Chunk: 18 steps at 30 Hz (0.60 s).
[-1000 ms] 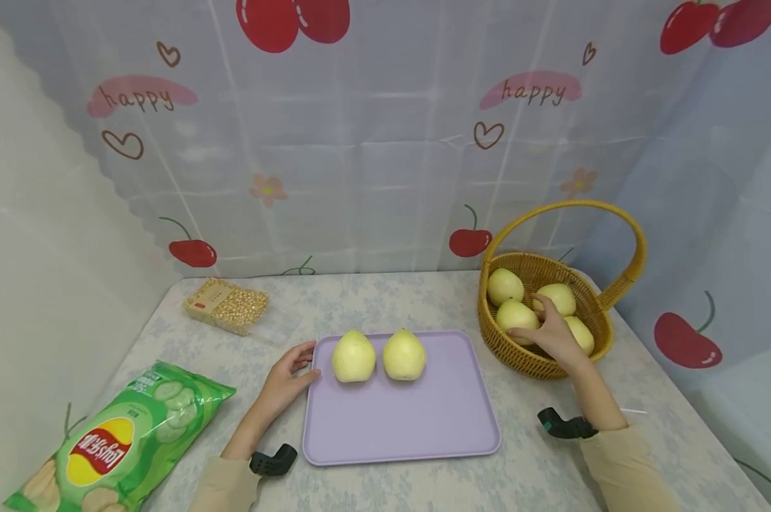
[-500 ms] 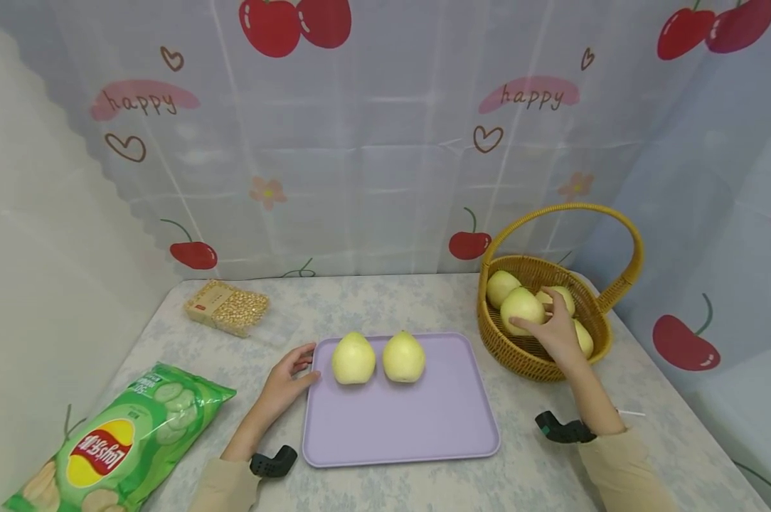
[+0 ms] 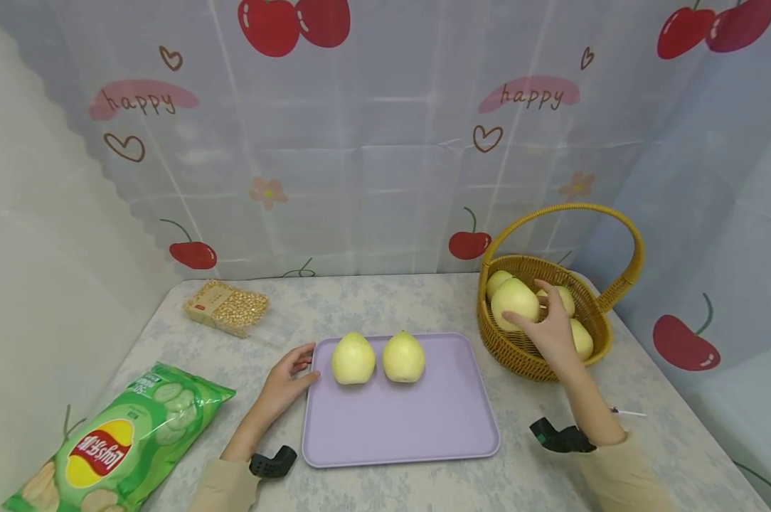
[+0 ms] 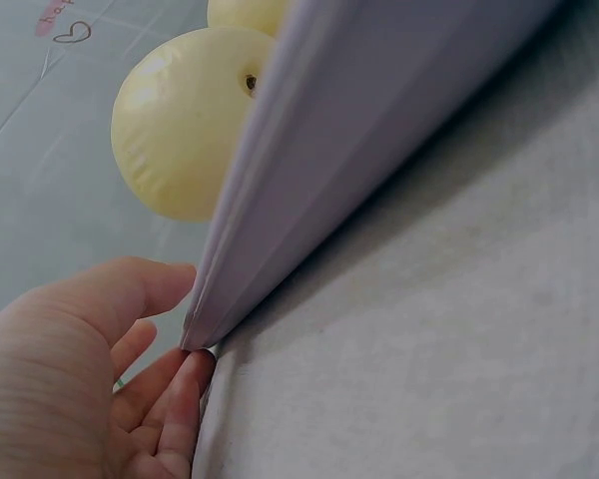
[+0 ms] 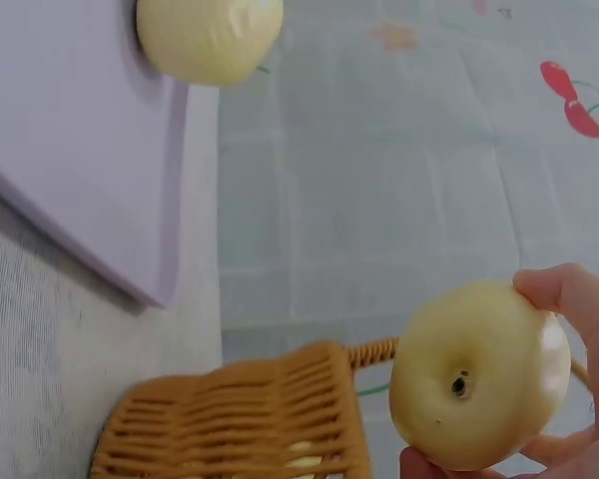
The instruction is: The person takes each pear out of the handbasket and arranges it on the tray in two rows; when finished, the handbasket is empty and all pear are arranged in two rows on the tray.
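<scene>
My right hand point(image 3: 555, 333) grips a pale yellow pear point(image 3: 516, 302), thumb on one side and fingers on the other. It is raised over the wicker basket point(image 3: 518, 359), and in the right wrist view the held pear point(image 5: 469, 384) shows its dark bottom end beside the basket wall point(image 5: 235, 414). Several more pears point(image 3: 581, 340) lie inside. At the left edge of the lilac tray point(image 3: 401, 427), my left hand point(image 3: 286, 380) pinches the rim, thumb above and fingertips point(image 4: 202, 367) at the underside. Two pears, a left one point(image 3: 353, 359) and a right one point(image 3: 404, 357), stand along the tray's far side.
The basket's tall handle point(image 3: 574, 206) arches over its opening. A green chip bag point(image 3: 126, 434) lies at the left front, and a pack of yellow kernels point(image 3: 227, 307) at the back left. A printed curtain point(image 3: 373, 206) hangs behind the table.
The right hand has lifted one pear up from among the others in the basket and shifted it slightly left. The left hand stays at the tray's edge.
</scene>
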{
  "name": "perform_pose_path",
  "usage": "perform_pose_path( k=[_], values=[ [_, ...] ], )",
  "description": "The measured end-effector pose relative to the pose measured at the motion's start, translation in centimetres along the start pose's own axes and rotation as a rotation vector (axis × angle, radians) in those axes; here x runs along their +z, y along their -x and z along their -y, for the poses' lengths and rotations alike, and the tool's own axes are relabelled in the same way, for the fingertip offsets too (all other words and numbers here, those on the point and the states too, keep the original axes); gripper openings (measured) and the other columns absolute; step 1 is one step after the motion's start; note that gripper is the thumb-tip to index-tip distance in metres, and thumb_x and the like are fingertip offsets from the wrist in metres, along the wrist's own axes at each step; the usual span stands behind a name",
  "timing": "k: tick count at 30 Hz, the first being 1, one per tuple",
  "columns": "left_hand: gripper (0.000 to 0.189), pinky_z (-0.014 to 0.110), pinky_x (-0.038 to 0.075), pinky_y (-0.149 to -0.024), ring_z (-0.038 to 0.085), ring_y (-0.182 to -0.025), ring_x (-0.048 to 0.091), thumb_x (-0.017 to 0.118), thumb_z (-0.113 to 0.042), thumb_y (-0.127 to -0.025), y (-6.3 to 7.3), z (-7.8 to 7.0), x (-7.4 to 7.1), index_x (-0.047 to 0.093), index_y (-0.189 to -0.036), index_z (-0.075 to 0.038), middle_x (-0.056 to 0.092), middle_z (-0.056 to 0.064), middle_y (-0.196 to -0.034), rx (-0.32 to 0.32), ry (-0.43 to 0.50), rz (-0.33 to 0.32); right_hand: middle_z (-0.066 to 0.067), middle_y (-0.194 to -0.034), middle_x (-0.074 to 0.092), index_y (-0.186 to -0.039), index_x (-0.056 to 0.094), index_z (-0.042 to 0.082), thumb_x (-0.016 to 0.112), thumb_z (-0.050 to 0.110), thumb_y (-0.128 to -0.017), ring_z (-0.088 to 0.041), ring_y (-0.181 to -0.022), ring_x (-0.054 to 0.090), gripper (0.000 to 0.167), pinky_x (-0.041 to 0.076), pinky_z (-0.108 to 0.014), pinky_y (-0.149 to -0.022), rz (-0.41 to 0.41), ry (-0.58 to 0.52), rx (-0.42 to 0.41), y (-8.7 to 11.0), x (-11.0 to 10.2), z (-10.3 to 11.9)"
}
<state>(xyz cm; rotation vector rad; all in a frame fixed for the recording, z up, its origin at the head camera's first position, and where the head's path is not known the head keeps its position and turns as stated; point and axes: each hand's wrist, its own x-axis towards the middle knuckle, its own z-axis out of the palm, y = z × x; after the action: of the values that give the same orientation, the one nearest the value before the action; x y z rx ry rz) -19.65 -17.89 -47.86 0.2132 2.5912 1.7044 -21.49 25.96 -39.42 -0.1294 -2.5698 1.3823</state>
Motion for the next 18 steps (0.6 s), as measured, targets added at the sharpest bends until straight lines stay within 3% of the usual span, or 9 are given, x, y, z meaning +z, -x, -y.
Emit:
perform_pose_path(
  k=[6,11,18],
  values=[
    [0.054,0.048,0.040,-0.106,0.033,-0.120,0.053,0.065,-0.004,-0.087,0.0,0.2,0.0,0.046,-0.137,0.003,0.051,0.022,-0.137,-0.002,0.005,-0.001,-0.021,-0.126,0.044,-0.150,0.023,0.012,0.073,0.032,-0.083,-0.026,-0.107,0.045,0.086,0.045,-0.023,-0.076,0.053,-0.012,-0.056,0.9,1.5,0.8],
    [0.053,0.049,0.040,-0.107,0.033,-0.121,0.053,0.064,-0.004,-0.088,0.0,0.2,0.0,0.046,-0.137,0.003,0.051,0.022,-0.138,-0.001,0.001,0.004,-0.020,-0.124,0.049,-0.148,0.026,0.010,0.075,0.027,-0.081,-0.031,-0.110,0.050,0.085,0.044,-0.029,-0.080,0.092,0.003,-0.073,1.8,2.8,1.7],
    [0.052,0.050,0.041,-0.106,0.034,-0.120,0.053,0.064,-0.004,-0.088,0.0,0.1,0.0,0.046,-0.136,0.004,0.052,0.022,-0.136,0.010,0.003,0.002,-0.021,-0.127,0.050,-0.146,0.029,0.009,0.077,0.028,-0.078,-0.035,-0.111,0.052,0.085,0.048,-0.028,-0.077,0.147,0.001,-0.074,2.8,4.5,2.1]
  ],
)
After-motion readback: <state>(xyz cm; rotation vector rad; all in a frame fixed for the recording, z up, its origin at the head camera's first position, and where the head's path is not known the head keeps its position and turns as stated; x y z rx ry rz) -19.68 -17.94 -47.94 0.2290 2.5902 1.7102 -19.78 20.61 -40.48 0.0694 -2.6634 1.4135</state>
